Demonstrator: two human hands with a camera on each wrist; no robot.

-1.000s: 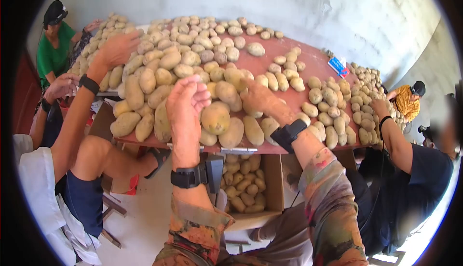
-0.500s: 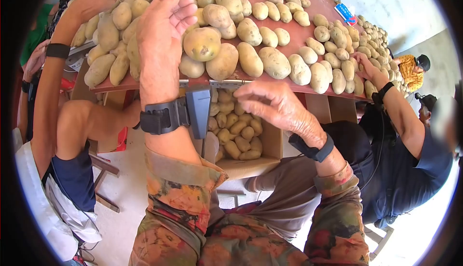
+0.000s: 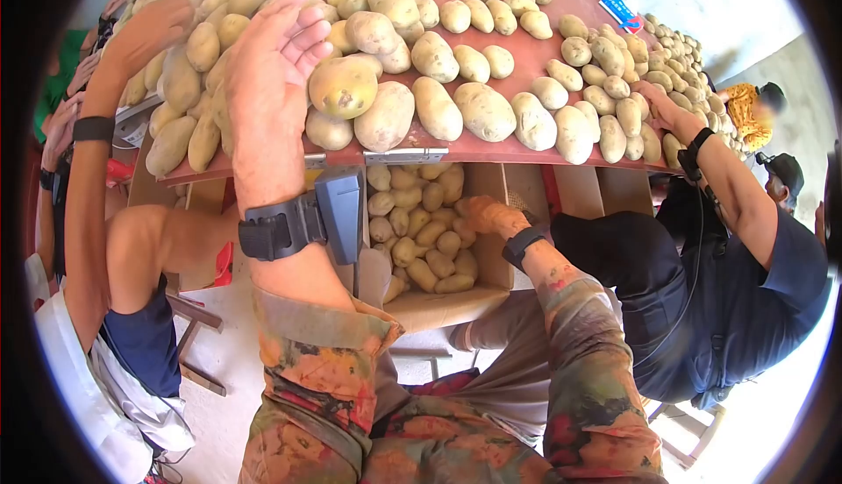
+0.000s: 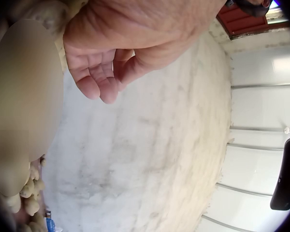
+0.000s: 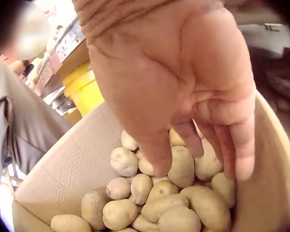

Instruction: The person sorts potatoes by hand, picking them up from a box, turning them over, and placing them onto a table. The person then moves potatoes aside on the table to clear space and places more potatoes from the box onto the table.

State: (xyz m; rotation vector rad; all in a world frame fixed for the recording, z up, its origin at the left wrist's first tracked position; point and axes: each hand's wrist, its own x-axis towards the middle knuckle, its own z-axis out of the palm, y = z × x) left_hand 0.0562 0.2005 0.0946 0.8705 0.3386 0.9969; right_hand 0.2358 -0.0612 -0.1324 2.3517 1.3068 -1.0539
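Observation:
Under the table edge stands a cardboard box (image 3: 447, 310) holding many potatoes (image 3: 430, 237). My right hand (image 3: 487, 217) reaches down into its right side. In the right wrist view that hand (image 5: 183, 87) hangs over the potatoes (image 5: 162, 205) with fingers pointing down and slightly apart, the fingertips overlapping several of them. Nothing shows in its palm. Raised at the table's front edge, my left hand (image 3: 272, 89) has loosely bent fingers and no potato in it. A large potato (image 3: 343, 88) lies just right of its palm. The left wrist view shows the same relaxed fingers (image 4: 99, 79).
Potatoes are heaped over the red table (image 3: 561, 50), with a row along its front edge. A blue packet (image 3: 621, 12) lies at the back. Other people's arms reach in at left (image 3: 92, 151) and right (image 3: 732, 177). A yellow bucket (image 5: 84, 89) stands beyond the box.
My right hand has come off the potatoes on the table, moved down toward me and gone into the box. The left hand stays raised by the heap. The head view has tilted downward.

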